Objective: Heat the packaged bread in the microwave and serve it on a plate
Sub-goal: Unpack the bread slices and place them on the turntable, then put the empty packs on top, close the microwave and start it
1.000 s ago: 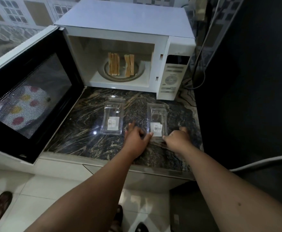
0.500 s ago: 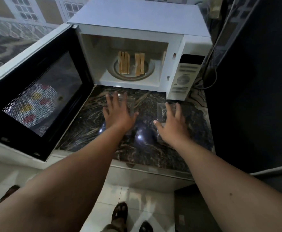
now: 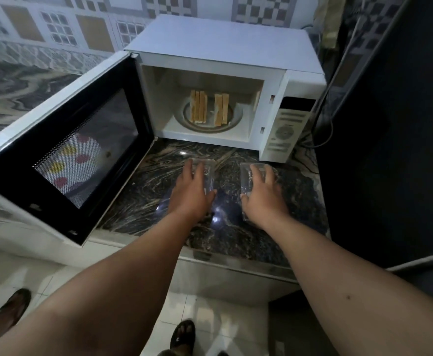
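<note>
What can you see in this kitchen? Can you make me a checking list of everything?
Surface: dark marbled countertop, glossy, with light glare.
Job's things: bread slices stand on edge in two groups on the turntable inside the white microwave; its door hangs wide open. Two clear plastic packs lie on the counter and look empty.
Clutter: nothing seen.
Hands: left hand rests flat on the left pack; right hand rests flat on the right pack, fingers straight.
Cables: dark cord loops beside the microwave.
Surroundings: patterned wall tiles, pale floor, sandalled feet below.
</note>
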